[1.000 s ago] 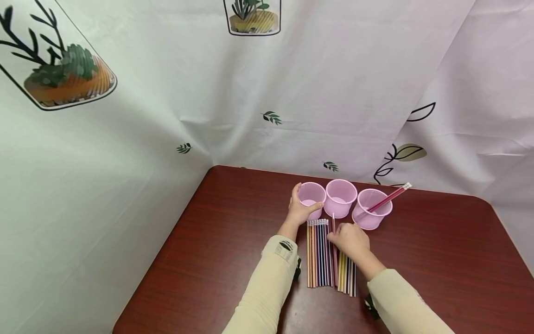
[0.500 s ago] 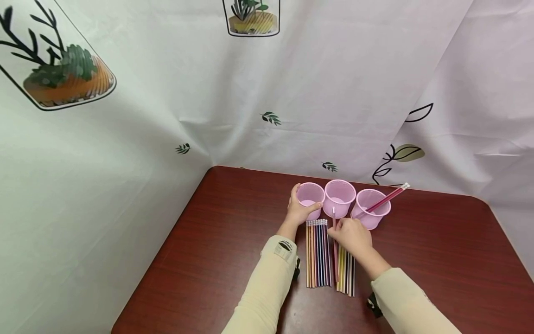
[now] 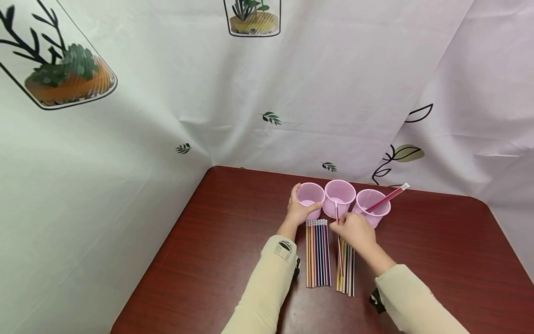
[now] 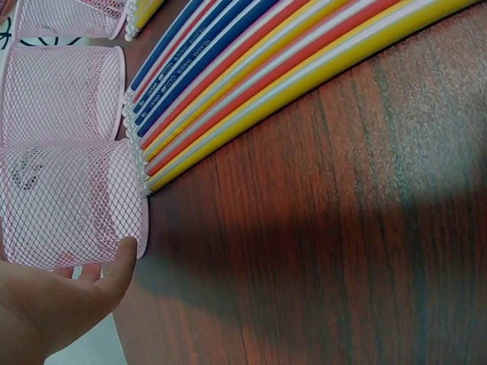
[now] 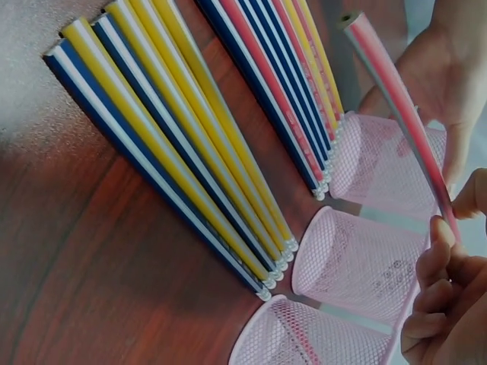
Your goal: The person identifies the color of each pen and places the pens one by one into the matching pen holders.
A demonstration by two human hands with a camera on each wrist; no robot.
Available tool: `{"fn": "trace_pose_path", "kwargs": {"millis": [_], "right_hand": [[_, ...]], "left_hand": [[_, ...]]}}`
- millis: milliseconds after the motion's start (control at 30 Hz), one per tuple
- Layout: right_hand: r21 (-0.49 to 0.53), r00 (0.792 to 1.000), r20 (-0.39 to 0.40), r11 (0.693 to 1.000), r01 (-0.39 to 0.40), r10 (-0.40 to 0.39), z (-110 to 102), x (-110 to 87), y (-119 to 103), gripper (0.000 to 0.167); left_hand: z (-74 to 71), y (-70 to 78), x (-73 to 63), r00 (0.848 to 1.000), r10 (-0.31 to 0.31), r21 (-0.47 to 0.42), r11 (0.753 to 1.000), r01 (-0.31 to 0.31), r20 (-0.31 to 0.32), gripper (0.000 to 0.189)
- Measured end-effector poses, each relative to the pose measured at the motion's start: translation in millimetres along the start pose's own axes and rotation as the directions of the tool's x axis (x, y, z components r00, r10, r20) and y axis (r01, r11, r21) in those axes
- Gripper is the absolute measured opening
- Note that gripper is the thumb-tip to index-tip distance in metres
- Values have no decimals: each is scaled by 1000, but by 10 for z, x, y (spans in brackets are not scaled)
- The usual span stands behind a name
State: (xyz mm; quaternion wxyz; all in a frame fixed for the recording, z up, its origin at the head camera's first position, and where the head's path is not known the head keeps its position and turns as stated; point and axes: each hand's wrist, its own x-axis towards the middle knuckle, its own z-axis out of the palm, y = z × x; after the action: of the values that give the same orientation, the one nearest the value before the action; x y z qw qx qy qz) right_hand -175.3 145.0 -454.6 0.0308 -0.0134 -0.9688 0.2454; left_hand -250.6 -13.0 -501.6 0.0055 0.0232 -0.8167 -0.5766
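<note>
My left hand [image 3: 297,212] grips the leftmost pink mesh pencil cup [image 3: 310,191], thumb on the near side and fingers around its left. In the left wrist view, the thumb [image 4: 122,262] presses by the cup's base rim. My right hand [image 3: 356,232] pinches a red pencil [image 5: 403,114] with a pale stripe between thumb and fingers. It is lifted over the right group of pencils [image 3: 347,273], its white eraser end toward the middle pink cup [image 3: 340,189]. That group holds yellow and dark blue pencils.
Left of it lies a wider row of pencils [image 3: 318,255] in yellow, red and blue, eraser ends toward the cups. The right pink cup [image 3: 364,198] contains red pencils [image 3: 385,200] leaning right. Cups stand in a line near the back edge of the brown table [image 3: 233,241], before a white patterned curtain [image 3: 325,93].
My right hand has raised the red pencil from between the two groups and shifted slightly right, bringing its eraser end up in front of the middle cup. The left hand has stayed in place.
</note>
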Motion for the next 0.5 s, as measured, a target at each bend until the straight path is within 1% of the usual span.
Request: {"fn": "trace_pose_path", "kwargs": {"millis": [133,267,400,500], "right_hand": [[15,1000,-18,1000,-4,4,-39,12,-4,18],[33,998,-60,999,-4,6,-93,29,-4,17],[31,995,-105,1000,5,-2,-157,53,4,17],[32,990,-143,999,23,-18,-203,72,11,17]], "left_hand": [[2,-6,7,1000,-9,-4,1000,9,9,94],[-2,-1,5,1000,-13,0,1000,13,11,94],[-1,1,4,1000,-12,-5,1000,12,8,94],[3,-3,8,1000,-13,-14,1000,13,8,94]]}}
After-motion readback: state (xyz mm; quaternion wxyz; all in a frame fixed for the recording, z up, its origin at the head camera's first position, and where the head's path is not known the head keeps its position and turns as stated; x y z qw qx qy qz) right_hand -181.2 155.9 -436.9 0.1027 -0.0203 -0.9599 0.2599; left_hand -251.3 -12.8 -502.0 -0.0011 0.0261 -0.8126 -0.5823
